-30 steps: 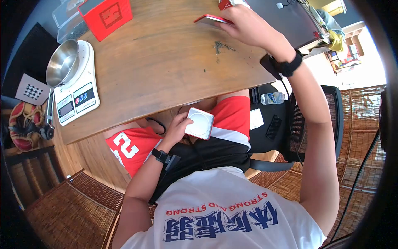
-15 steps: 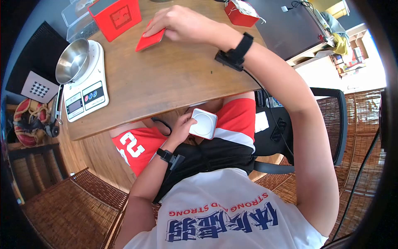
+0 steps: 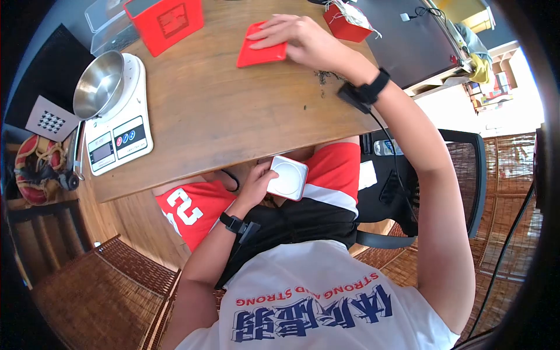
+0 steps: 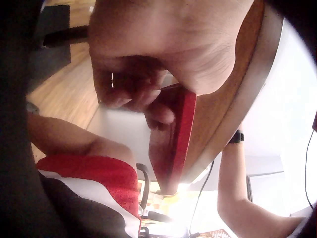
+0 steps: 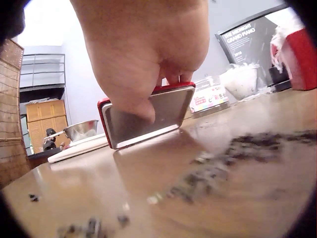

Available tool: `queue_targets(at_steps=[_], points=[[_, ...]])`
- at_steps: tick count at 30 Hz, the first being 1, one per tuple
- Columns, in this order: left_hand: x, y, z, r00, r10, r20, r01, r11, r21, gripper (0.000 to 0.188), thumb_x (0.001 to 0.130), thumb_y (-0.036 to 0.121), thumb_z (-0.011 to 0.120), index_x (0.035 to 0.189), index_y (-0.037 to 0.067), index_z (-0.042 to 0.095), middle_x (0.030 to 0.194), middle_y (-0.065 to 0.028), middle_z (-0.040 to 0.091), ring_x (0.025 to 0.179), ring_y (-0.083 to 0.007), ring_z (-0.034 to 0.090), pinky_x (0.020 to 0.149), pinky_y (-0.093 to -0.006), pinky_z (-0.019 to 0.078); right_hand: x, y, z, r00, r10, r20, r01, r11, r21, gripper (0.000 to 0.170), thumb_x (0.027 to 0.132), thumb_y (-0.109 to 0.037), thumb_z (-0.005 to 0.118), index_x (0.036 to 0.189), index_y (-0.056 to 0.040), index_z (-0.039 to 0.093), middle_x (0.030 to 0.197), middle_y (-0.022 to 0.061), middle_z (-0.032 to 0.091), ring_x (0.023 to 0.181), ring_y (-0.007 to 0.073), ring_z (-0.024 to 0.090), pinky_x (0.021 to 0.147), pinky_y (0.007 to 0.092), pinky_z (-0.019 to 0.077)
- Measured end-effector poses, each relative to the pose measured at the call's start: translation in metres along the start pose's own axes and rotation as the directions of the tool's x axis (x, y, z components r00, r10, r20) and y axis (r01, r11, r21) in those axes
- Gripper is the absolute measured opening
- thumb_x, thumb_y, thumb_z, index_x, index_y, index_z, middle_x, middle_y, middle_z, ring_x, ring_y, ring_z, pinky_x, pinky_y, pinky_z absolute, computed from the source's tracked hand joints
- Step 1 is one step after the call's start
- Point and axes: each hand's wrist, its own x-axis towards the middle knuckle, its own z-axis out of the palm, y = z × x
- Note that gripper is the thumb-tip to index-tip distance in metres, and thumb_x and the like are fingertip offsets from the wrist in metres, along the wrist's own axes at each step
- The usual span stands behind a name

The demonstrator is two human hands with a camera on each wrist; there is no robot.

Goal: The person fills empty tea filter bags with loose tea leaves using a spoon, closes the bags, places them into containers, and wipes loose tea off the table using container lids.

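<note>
My right hand (image 3: 309,44) holds a red rectangular tin lid (image 3: 259,54) over the far middle of the table, fingers on its red face. In the right wrist view the thumb presses the lid's bare metal inner side (image 5: 166,116), and its lower edge stands at the tabletop. Dark dry bits like tea leaves (image 5: 208,176) lie scattered on the wood beside it. Down in my lap, below the table edge, my left hand (image 3: 254,185) grips a shallow square tin half (image 3: 294,182), its pale inside with a round ring facing up, thumb over the rim.
On the left a white kitchen scale (image 3: 137,99) carries a steel bowl (image 3: 96,87). A tall red box (image 3: 169,26) stands behind it. At the back right sits a red box with white strings (image 3: 347,26). A black chair (image 3: 449,192) is on my right.
My right hand with the red tin lid swept left across the table, then came partway back right. The dark bits, hidden half a second ago, show again. My left hand stays in place.
</note>
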Motion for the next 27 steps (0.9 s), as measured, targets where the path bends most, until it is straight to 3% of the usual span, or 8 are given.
queue_targets(at_steps=[5, 9, 13, 19, 22, 23, 25, 27], points=[[0.001, 0.0, 0.004, 0.998, -0.048, 0.038, 0.05, 0.998, -0.038, 0.031, 0.094, 0.013, 0.058, 0.118, -0.005, 0.068, 0.098, -0.0051, 0.071, 0.087, -0.01, 0.065, 0.078, -0.0267, 0.0505, -0.067, -0.017, -0.031, 0.978, 0.209, 0.001, -0.208, 0.974, -0.087, 0.047, 0.077, 0.006, 0.061, 0.119, -0.01, 0.076, 0.125, 0.0086, 0.073, 0.119, 0.0345, 0.064, 0.105, 0.0453, 0.0518], [0.002, 0.003, 0.006, 0.996, -0.078, 0.049, 0.077, 0.997, 0.025, 0.032, 0.095, 0.013, 0.058, 0.119, -0.005, 0.067, 0.099, -0.0055, 0.071, 0.089, -0.0106, 0.065, 0.08, -0.0271, 0.051, -0.109, -0.05, -0.048, 0.929, 0.369, 0.023, -0.363, 0.922, -0.132, 0.055, 0.072, 0.007, 0.058, 0.121, -0.0109, 0.076, 0.125, 0.0085, 0.073, 0.121, 0.0351, 0.063, 0.107, 0.0457, 0.0507], [0.001, 0.001, 0.006, 0.997, -0.079, 0.017, 0.078, 0.996, 0.042, 0.032, 0.095, 0.013, 0.058, 0.119, -0.005, 0.068, 0.099, -0.006, 0.072, 0.09, -0.0114, 0.066, 0.081, -0.0276, 0.0513, -0.133, -0.085, -0.06, 0.902, 0.425, 0.075, -0.404, 0.893, -0.199, 0.064, 0.067, 0.011, 0.052, 0.122, -0.0098, 0.075, 0.127, 0.0086, 0.072, 0.122, 0.0359, 0.062, 0.107, 0.0464, 0.0506], [0.003, -0.001, 0.006, 0.995, -0.096, 0.037, 0.094, 0.994, 0.059, 0.032, 0.094, 0.013, 0.058, 0.118, -0.005, 0.068, 0.102, -0.0069, 0.073, 0.091, -0.0118, 0.067, 0.083, -0.028, 0.0524, -0.128, -0.095, -0.095, 0.928, 0.372, -0.027, -0.361, 0.877, -0.316, 0.051, 0.078, 0.005, 0.062, 0.128, -0.0066, 0.07, 0.128, 0.0131, 0.07, 0.107, 0.0352, 0.067, 0.099, 0.0435, 0.0537], [0.002, -0.003, 0.006, 0.997, -0.078, 0.023, 0.077, 0.995, 0.061, 0.032, 0.094, 0.012, 0.058, 0.119, -0.005, 0.068, 0.099, -0.0054, 0.072, 0.089, -0.0107, 0.067, 0.08, -0.0269, 0.0523, -0.137, -0.084, -0.119, 0.87, 0.491, -0.048, -0.458, 0.769, -0.445, 0.03, 0.087, -0.001, 0.062, 0.116, 0.0002, 0.069, 0.106, 0.0196, 0.071, 0.094, 0.0393, 0.065, 0.081, 0.0473, 0.054], [0.003, -0.002, 0.006, 0.997, -0.079, 0.024, 0.077, 0.995, 0.06, 0.032, 0.094, 0.012, 0.058, 0.119, -0.005, 0.068, 0.099, -0.0054, 0.072, 0.089, -0.0107, 0.067, 0.08, -0.0269, 0.0523, -0.141, -0.081, -0.125, 0.87, 0.492, -0.047, -0.459, 0.769, -0.445, 0.03, 0.087, -0.001, 0.062, 0.116, 0.0002, 0.069, 0.106, 0.0196, 0.071, 0.094, 0.0393, 0.065, 0.081, 0.0473, 0.054], [0.003, -0.001, 0.005, 0.998, -0.054, 0.018, 0.053, 0.997, 0.05, 0.031, 0.094, 0.012, 0.058, 0.118, -0.005, 0.068, 0.097, -0.0044, 0.072, 0.087, -0.01, 0.066, 0.078, -0.0262, 0.052, -0.142, -0.08, -0.132, 0.76, 0.647, -0.054, -0.577, 0.634, -0.515, 0.019, 0.092, -0.005, 0.06, 0.107, 0.0031, 0.067, 0.094, 0.0238, 0.067, 0.089, 0.0438, 0.064, 0.076, 0.0488, 0.0528], [0.004, -0.003, 0.005, 0.999, -0.052, 0.013, 0.051, 0.998, 0.033, 0.031, 0.094, 0.012, 0.058, 0.118, -0.005, 0.068, 0.096, -0.0042, 0.072, 0.087, -0.0097, 0.066, 0.078, -0.026, 0.0518, -0.143, -0.074, -0.131, 0.757, 0.653, -0.028, -0.575, 0.645, -0.504, 0.015, 0.093, -0.007, 0.058, 0.099, 0.0061, 0.065, 0.086, 0.0277, 0.065, 0.082, 0.0478, 0.062, 0.074, 0.0504, 0.0525]])
